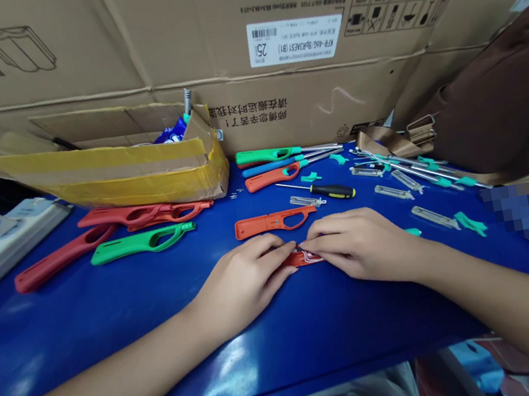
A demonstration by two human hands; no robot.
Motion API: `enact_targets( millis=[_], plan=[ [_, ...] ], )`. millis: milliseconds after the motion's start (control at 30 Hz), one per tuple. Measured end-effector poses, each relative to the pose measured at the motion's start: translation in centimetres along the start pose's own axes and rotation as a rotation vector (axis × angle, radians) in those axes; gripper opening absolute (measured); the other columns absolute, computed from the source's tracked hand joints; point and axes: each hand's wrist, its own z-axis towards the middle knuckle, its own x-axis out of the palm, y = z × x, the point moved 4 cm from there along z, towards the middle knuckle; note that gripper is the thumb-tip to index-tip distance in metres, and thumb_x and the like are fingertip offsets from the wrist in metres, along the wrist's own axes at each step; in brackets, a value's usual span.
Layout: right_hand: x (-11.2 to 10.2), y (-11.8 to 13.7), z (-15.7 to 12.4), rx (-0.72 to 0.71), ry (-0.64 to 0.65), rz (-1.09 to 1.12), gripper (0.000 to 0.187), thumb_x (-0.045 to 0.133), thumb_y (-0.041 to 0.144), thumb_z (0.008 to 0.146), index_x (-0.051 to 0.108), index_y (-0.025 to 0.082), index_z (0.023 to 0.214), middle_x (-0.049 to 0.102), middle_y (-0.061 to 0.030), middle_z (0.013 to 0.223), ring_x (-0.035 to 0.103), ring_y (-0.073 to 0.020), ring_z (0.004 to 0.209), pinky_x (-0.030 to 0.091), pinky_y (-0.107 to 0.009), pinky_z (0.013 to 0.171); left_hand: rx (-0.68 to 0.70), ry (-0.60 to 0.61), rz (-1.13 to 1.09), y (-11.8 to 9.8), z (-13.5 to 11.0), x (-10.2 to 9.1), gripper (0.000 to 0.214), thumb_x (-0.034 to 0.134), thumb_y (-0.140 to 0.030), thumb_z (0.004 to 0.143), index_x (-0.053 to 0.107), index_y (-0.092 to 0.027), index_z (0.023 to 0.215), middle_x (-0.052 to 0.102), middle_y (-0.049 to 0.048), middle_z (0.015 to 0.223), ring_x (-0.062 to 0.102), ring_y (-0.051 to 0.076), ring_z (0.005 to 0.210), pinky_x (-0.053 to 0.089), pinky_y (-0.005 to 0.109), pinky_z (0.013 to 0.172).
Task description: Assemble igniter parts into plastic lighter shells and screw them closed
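Observation:
An orange lighter shell half (pixel 300 259) with thin white wires lies at the middle of the table between my hands. My left hand (pixel 254 271) grips its left end, fingertips pressed together near a small dark part. My right hand (pixel 353 242) pinches at its right end, covering much of the shell. Just beyond my fingers rests another orange lighter shell half (pixel 273 222), its inner side up. Behind that lie a black and yellow screwdriver (pixel 333 191) and a clear lighter fuel tank (pixel 306 202).
Red lighter shells (pixel 66 257) and a green shell (pixel 143 243) lie on the left. Whole gas lighters (pixel 271 178) rest at the back. Clear tanks (pixel 435 217), teal triggers (pixel 472 223) and metal rods are on the right. A cardboard box (pixel 140 179) and power strip (pixel 3 245) stand left.

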Motion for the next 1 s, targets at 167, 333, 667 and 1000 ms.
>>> enact_targets(
  millis=[167,333,667,1000],
  plan=[
    [-1.9,-1.2,-0.3,0.09,-0.105,0.196,0.023,0.055,0.015,0.095,0.072,0.021,0.109,0.073,-0.0062,0.109,0.069,-0.0179,0.097,0.053,-0.029,0.083,0.008,0.055,0.142,-0.5,0.2,-0.4,0.032,0.05,-0.027,0.104,0.066,-0.018,0.13,0.067,0.0092,0.11,0.07,0.021,0.091,0.061,0.034,0.078],
    [-2.1,-1.9,-0.5,0.153,0.054,0.306,0.015,0.06,0.015,0.092,0.071,0.02,0.1,0.068,-0.0042,0.1,0.064,-0.0136,0.08,0.049,-0.026,0.072,0.022,0.066,0.34,-1.0,0.2,-0.6,0.032,0.045,-0.026,0.105,0.069,-0.016,0.124,0.069,0.0093,0.104,0.069,0.02,0.082,0.06,0.033,0.07],
    [-0.8,-1.7,-0.1,0.269,0.169,0.372,0.003,0.065,0.015,0.092,0.065,0.018,0.09,0.062,-0.0013,0.092,0.053,-0.0114,0.072,0.04,-0.024,0.065,0.028,0.082,0.396,-1.3,0.1,-1.0,0.027,0.052,-0.021,0.102,0.07,-0.015,0.122,0.067,0.0074,0.096,0.067,0.021,0.078,0.059,0.035,0.066],
    [-1.4,-1.2,-0.2,0.2,0.2,0.405,0.012,0.059,0.011,0.09,0.068,0.02,0.093,0.063,-0.0016,0.098,0.055,-0.0106,0.073,0.041,-0.023,0.065,-0.057,0.086,0.277,-0.4,-0.3,-1.4,0.033,0.05,-0.026,0.103,0.062,-0.021,0.133,0.067,0.0088,0.109,0.07,0.023,0.089,0.062,0.039,0.075]
  ],
)
